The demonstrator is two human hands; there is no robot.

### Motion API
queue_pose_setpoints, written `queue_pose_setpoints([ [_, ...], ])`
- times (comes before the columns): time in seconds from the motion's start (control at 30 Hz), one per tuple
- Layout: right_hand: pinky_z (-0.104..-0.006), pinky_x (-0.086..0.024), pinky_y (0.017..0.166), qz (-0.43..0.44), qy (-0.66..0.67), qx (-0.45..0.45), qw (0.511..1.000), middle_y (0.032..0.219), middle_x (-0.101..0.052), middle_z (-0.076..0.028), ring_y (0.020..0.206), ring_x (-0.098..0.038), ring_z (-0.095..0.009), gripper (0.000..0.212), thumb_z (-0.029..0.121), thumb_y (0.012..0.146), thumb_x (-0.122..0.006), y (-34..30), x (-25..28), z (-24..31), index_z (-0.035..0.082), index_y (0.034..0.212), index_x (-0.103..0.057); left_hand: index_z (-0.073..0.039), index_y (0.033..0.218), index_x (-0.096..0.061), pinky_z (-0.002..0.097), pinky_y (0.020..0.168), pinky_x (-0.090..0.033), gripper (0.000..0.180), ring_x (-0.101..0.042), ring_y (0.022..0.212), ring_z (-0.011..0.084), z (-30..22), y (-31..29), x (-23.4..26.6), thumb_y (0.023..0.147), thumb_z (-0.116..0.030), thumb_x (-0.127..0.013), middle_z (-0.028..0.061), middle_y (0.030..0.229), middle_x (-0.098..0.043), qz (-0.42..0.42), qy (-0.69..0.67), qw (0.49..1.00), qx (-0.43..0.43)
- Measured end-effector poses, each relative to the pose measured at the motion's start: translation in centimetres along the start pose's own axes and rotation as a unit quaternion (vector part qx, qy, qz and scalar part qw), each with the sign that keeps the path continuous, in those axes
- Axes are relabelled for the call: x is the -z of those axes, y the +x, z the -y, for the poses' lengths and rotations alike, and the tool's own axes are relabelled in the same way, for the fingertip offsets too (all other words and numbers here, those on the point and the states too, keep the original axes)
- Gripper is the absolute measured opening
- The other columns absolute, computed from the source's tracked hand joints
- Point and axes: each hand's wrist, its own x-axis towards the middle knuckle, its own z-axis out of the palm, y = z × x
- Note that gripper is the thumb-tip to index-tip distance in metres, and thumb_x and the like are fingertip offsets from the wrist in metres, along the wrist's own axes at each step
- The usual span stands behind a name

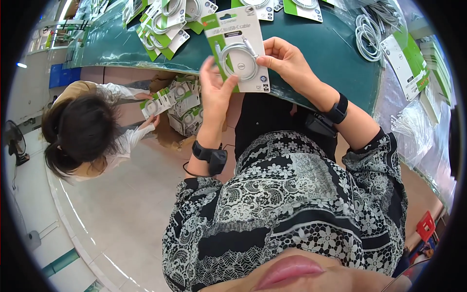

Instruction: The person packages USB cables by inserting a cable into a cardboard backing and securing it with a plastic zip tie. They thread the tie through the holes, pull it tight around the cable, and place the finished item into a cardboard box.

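Between my two hands, at the near edge of the green table, is a white and green card (259,78) with a coiled light-grey cable (224,54) on its front. My left hand (216,92) grips the card's lower left side, its thumb in front and its fingers partly smeared by motion. At the right edge, my right hand (290,65) pinches the card beside the cable's plug end, with thumb and forefinger closed. Whether its fingertips also hold the cable cannot be made out.
More carded cables (168,27) lie piled at the table's far left. Loose cable coils (368,36), flat cards (405,65) and thin white ties (413,127) sit at the right. A co-worker (82,129) at left handles carded cables over a filled carton (170,138).
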Motion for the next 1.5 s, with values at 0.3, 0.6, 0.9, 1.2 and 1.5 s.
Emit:
queue_pose_setpoints([
  [0.3, -0.0193, -0.047, 0.070, 0.009, -0.063, 0.011, 0.998, 0.084, -0.063, 0.001, 0.077, -0.057, -0.004, 0.016, 0.014, 0.088, -0.068, -0.3, -0.3, 1.7, 0.002, 0.097, -0.062, -0.005, 0.147, -0.009, 0.0393, 0.100, -0.042, 0.100, -0.044, 0.123, 0.0301, -3.6, 2.0, -0.3, 0.076, -0.010, -0.080, 0.0183, 0.145, -0.022, -0.025, 0.176, 0.974, -0.137],
  [0.6, -0.0191, -0.047, 0.065, -0.004, -0.128, -0.048, 0.991, 0.083, -0.064, 0.000, 0.073, -0.058, -0.005, 0.016, 0.015, 0.088, -0.067, 0.2, 0.7, 0.8, 0.001, 0.093, -0.062, -0.008, 0.139, -0.039, 0.0350, 0.089, -0.047, 0.076, -0.053, 0.111, 0.0289, -4.0, 2.5, -0.1, 0.076, -0.024, -0.079, 0.0177, 0.138, -0.036, -0.151, 0.532, 0.733, -0.396],
  [0.9, -0.0216, -0.049, 0.066, 0.024, -0.122, -0.041, 0.991, 0.087, -0.065, -0.002, 0.075, -0.059, -0.006, 0.016, 0.013, 0.087, -0.068, 0.2, 0.9, 0.8, 0.001, 0.094, -0.060, -0.017, 0.112, -0.067, 0.0358, 0.079, -0.049, 0.039, -0.055, 0.097, 0.0286, -6.2, 3.6, 0.2, 0.075, -0.029, -0.077, 0.0126, 0.114, -0.048, 0.109, 0.483, 0.830, -0.255],
  [1.2, -0.0301, -0.050, 0.071, 0.000, -0.367, 0.155, 0.917, 0.088, -0.064, -0.007, 0.080, -0.062, -0.020, 0.027, 0.012, 0.078, -0.074, -0.5, 0.4, 1.6, 0.004, 0.098, -0.056, -0.016, 0.102, -0.070, 0.0330, 0.076, -0.049, 0.028, -0.054, 0.088, 0.0227, -5.4, 3.9, 0.6, 0.076, -0.023, -0.077, 0.0089, 0.100, -0.047, 0.141, 0.431, 0.849, -0.273],
  [1.5, -0.0369, -0.046, 0.076, 0.000, -0.469, 0.295, 0.832, 0.084, -0.061, -0.008, 0.077, -0.059, -0.027, 0.025, 0.006, 0.073, -0.073, -0.8, -0.1, 1.8, 0.005, 0.091, -0.055, -0.008, 0.089, -0.071, 0.0266, 0.073, -0.042, 0.016, -0.047, 0.084, 0.0142, -4.9, 3.0, 0.0, 0.077, -0.016, -0.077, 0.0025, 0.091, -0.047, 0.109, 0.356, 0.921, -0.115],
])
